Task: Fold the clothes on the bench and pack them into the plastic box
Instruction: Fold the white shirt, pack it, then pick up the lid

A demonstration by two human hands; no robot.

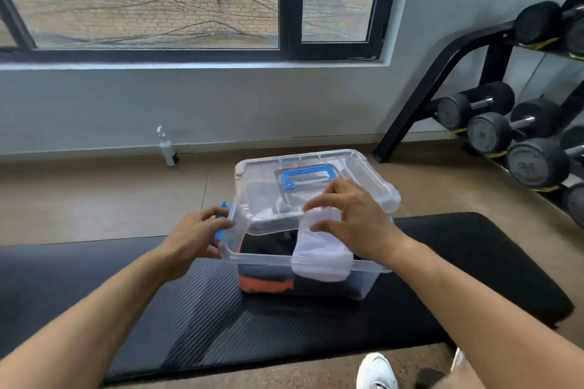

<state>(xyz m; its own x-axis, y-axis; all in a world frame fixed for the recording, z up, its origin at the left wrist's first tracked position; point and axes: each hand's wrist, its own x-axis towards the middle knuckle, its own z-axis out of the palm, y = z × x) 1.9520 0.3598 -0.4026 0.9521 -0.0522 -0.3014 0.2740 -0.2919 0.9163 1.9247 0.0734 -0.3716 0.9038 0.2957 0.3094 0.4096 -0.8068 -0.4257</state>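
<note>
Box (303, 265) sits mid-bench (158, 300), packed with folded clothes (268, 246); lid (316, 174) tilted, raised at 6 o'clock. Left hand (192, 237) grips box rim at 9 o'clock. Right hand (350, 218) pinches white garment (319, 256) draped over near rim. Tuck garment fully inside before lowering lid, else latches likely jam.
</note>
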